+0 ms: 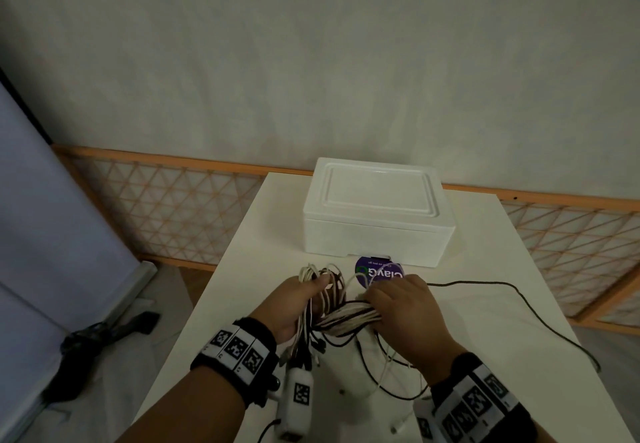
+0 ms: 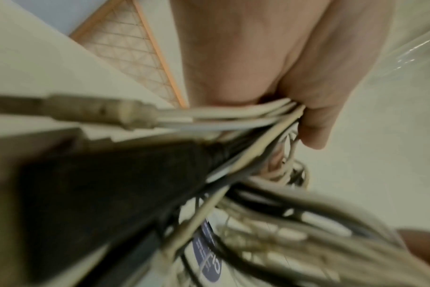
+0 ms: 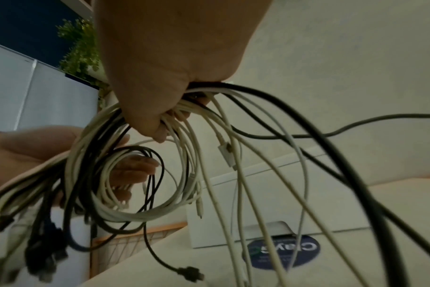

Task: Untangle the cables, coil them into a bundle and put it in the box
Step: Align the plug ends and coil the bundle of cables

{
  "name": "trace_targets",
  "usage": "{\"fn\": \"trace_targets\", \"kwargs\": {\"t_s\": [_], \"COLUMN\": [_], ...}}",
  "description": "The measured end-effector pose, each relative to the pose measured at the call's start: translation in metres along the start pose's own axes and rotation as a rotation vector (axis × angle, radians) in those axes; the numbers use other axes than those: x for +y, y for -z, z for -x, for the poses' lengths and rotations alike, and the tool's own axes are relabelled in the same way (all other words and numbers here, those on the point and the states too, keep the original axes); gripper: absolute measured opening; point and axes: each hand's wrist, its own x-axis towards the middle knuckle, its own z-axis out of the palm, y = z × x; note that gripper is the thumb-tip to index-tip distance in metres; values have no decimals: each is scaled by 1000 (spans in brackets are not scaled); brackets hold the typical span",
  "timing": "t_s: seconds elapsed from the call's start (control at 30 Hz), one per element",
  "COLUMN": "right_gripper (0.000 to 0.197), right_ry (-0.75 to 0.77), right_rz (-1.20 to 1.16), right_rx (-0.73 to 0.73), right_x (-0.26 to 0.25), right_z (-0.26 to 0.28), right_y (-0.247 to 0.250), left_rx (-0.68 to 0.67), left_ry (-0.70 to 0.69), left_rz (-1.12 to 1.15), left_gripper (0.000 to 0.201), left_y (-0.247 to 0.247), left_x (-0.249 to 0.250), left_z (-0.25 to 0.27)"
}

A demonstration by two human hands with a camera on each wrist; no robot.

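Note:
A bundle of black and white cables hangs between both hands above the white table. My left hand grips one end of the looped cables, with plugs dangling below the wrist. My right hand holds the other side, its fingers curled round the strands. Loose ends trail down from it, and one long black cable runs off to the right over the table. The white foam box stands behind the hands with its lid on.
A round purple sticker lies on the table just in front of the box. A wooden lattice screen runs behind the table. On the floor at the left lies a dark object.

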Motion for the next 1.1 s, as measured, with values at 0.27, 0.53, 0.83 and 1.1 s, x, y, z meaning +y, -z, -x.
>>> {"fn": "trace_targets", "kwargs": {"t_s": [0.27, 0.53, 0.83, 1.1], "right_gripper": [24, 31, 66, 25], "right_ry": [-165, -333, -182, -141], "right_rz": [61, 50, -786, -850], "right_rx": [-202, -557, -415, -554], "right_x": [15, 32, -4, -9], "right_z": [19, 13, -59, -78], "right_y": [0, 5, 44, 34], "left_rx": [-123, -178, -238, -313], "left_ry": [8, -56, -174, -168], "left_rz": [-113, -374, -1129, -1028], "left_gripper": [35, 34, 25, 18], "left_y": [10, 12, -11, 9], "left_x": [24, 41, 46, 55], "left_z": [5, 13, 17, 27]}}
